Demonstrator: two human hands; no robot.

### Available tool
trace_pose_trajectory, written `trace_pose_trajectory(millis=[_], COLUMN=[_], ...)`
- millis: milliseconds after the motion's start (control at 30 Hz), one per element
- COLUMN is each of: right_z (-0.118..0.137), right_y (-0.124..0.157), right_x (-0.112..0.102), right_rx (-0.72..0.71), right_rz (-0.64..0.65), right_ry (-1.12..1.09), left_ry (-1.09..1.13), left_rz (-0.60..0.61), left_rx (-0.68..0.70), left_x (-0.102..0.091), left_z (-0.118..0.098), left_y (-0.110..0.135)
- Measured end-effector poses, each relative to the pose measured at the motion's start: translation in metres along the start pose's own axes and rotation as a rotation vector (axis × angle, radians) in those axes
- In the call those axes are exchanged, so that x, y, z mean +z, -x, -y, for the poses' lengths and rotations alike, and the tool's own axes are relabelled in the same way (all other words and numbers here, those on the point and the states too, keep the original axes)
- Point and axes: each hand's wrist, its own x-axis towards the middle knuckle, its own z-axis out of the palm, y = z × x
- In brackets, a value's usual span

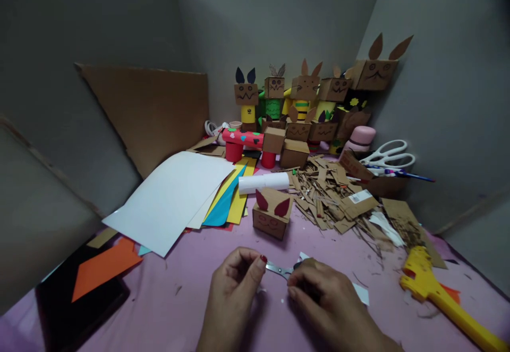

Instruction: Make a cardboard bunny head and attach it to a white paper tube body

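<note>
Small metal scissors (279, 270) are in my right hand (324, 291), whose fingers are wrapped round the handles. The blades point left and reach the fingertips of my left hand (238, 283). Thumb and forefinger of that hand are pinched together; whatever lies between them is too small or hidden to name. A white paper piece (362, 293) lies partly under my right hand. Just beyond both hands sits a small cardboard box head (271, 219) with dark red ears and a drawn face.
White sheets (171, 192) and coloured paper (235, 203) lie left, near a white paper roll (263, 183). Cardboard scraps (322, 192) are heaped right of centre. A yellow glue gun (430, 283) lies at the right. Several cardboard animal figures (306, 87) stand at the back; white-handled scissors (388, 155) rest in a box.
</note>
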Motion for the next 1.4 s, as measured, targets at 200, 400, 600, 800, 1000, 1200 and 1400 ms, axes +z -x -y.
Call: trace_pose_trajectory(millis=[200, 400, 600, 800, 1000, 1200, 1400], right_z=[-0.005, -0.003, -0.004, -0.006, 0.004, 0.008, 0.008], right_y=[0.001, 0.000, -0.002, -0.002, -0.004, -0.002, -0.005], right_x=[0.012, 0.018, 0.019, 0.021, 0.019, 0.014, 0.001], right_rx=[-0.102, -0.127, -0.156, -0.175, -0.137, -0.117, 0.145], right_rz=[0.066, 0.058, -0.003, -0.047, 0.033, 0.039, -0.034], right_ry=[0.245, 0.278, 0.262, 0.229, 0.339, 0.192, -0.578], left_ry=[0.003, -0.017, -0.033, -0.038, -0.033, -0.050, -0.224], left_rz=[-0.020, 0.032, 0.071, 0.086, 0.083, 0.073, 0.219], left_rx=[0.042, -0.001, 0.027, 0.035, 0.047, 0.040, 0.050], left_x=[0.003, 0.003, 0.004, 0.004, 0.005, 0.004, 0.005], left_z=[-0.001, 0.002, 0.003, 0.005, 0.005, 0.003, 0.000], left_y=[0.002, 0.002, 0.001, 0.001, 0.002, 0.002, 0.004])
